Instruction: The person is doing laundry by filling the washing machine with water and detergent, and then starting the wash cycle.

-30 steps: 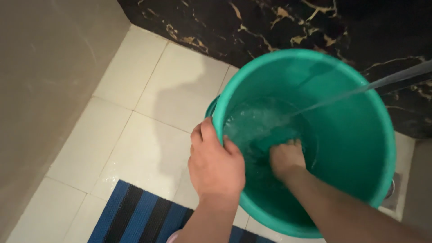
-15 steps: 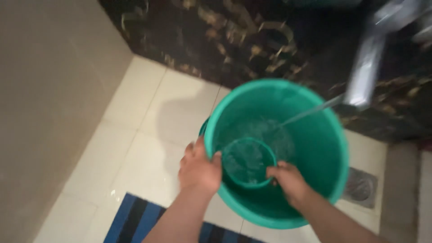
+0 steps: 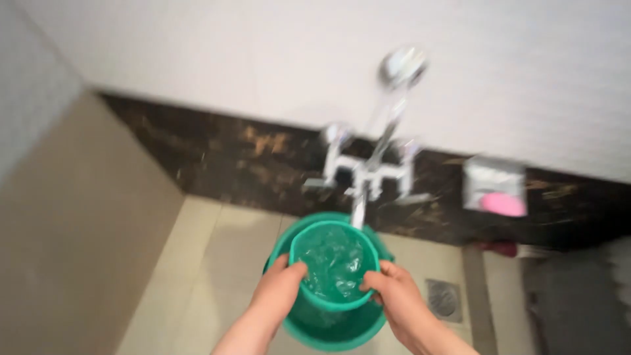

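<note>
Both hands are closed on the rim of a small green tub: the left hand at its left edge, the right hand at its right. It is held above the larger green bucket on the floor, below the tap. Brimming with water, it is judged heavy, wet and slippery; opposite rim points, as gripped, suit it best.
</note>
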